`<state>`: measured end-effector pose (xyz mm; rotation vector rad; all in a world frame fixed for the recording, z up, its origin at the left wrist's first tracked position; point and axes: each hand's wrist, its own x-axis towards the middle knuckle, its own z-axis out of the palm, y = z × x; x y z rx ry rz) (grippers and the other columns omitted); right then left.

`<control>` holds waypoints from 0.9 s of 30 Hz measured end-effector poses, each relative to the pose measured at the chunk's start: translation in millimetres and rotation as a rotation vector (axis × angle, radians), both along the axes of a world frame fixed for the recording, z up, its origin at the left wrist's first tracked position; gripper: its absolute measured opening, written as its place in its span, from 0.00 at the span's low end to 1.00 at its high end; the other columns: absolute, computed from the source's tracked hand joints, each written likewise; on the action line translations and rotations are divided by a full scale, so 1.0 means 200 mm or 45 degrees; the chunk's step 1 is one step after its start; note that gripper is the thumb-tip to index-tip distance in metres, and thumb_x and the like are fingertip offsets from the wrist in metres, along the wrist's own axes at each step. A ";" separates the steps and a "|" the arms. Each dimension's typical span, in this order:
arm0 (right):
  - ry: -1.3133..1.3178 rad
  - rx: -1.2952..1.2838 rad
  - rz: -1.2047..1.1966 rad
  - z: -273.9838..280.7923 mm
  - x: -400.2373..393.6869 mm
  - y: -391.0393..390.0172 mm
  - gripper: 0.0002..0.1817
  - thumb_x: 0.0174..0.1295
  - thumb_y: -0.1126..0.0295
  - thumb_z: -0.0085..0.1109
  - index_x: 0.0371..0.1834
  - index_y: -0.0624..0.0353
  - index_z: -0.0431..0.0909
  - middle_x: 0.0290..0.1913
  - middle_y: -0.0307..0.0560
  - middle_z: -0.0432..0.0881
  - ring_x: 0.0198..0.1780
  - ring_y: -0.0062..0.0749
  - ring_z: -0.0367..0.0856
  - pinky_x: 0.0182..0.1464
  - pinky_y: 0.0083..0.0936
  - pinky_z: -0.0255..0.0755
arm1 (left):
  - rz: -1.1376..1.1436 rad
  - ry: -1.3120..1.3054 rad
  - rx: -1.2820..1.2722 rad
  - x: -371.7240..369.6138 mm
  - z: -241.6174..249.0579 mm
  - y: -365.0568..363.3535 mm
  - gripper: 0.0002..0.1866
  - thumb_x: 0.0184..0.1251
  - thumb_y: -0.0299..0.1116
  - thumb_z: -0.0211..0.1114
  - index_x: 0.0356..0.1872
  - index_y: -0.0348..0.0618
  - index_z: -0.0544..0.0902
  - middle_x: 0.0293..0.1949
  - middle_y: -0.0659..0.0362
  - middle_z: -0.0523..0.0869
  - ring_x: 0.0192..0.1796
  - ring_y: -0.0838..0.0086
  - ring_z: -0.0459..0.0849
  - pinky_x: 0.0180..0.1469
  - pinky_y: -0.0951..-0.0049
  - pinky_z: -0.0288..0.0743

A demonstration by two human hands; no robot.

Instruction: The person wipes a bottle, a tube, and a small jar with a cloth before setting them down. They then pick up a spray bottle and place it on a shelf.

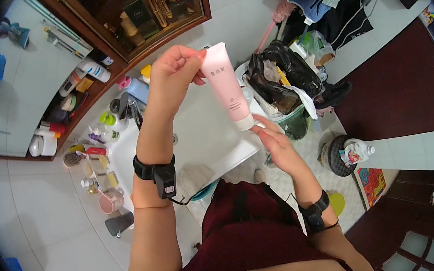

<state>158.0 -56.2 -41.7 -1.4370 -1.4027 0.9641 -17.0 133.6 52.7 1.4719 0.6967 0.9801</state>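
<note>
A pink squeeze tube [226, 87] with a white cap at its lower end is held up, slightly tilted, above a white sink [195, 132]. My left hand [178, 75] pinches the flat upper end of the tube between thumb and fingers. Beneath the cap, the fingers of my right hand [277, 144] are stretched out, with the fingertips close to or touching the cap's edge. Whether they press on the cap cannot be made out. Dark bands with small devices sit on both forearms.
Bottles [108, 118], a pink cup [111, 201] and a dark cup [119, 224] line the sink's left edge. A wooden cabinet [163, 39] hangs above. To the right stand a bin with a black bag [278, 59] and a round stool [332, 157].
</note>
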 end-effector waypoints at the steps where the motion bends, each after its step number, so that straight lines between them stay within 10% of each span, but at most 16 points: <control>1: -0.468 0.300 -0.060 0.05 0.03 -0.02 0.15 0.67 0.66 0.44 0.49 0.58 0.80 0.59 0.52 0.68 0.62 0.37 0.64 0.61 0.31 0.59 | -0.001 -0.004 0.000 0.01 0.03 -0.03 0.07 0.64 0.32 0.61 0.34 0.38 0.77 0.27 0.61 0.82 0.25 0.82 0.77 0.28 0.83 0.72; 8: -0.108 0.277 -0.271 0.32 0.29 -0.22 0.19 0.71 0.59 0.40 0.50 0.61 0.76 0.43 0.41 0.76 0.37 0.24 0.71 0.42 0.19 0.67 | -0.078 -0.082 0.038 0.11 0.13 -0.19 0.09 0.63 0.34 0.63 0.33 0.37 0.77 0.27 0.60 0.83 0.26 0.84 0.78 0.28 0.84 0.71; 18: 2.043 0.442 0.158 0.23 0.55 -0.33 0.18 0.70 0.58 0.40 0.51 0.60 0.70 0.58 0.56 0.71 0.60 0.45 0.70 0.54 0.44 0.72 | -0.099 -0.138 0.082 0.26 0.23 -0.37 0.09 0.64 0.34 0.62 0.33 0.38 0.76 0.25 0.59 0.82 0.21 0.82 0.77 0.23 0.83 0.71; 27: 1.261 0.340 -0.174 0.26 0.52 -0.34 0.21 0.60 0.78 0.52 0.58 0.61 0.68 0.51 0.48 0.76 0.51 0.30 0.77 0.50 0.27 0.74 | -0.095 -0.139 0.099 0.29 0.26 -0.46 0.09 0.63 0.34 0.63 0.32 0.39 0.76 0.24 0.61 0.81 0.21 0.84 0.75 0.23 0.84 0.70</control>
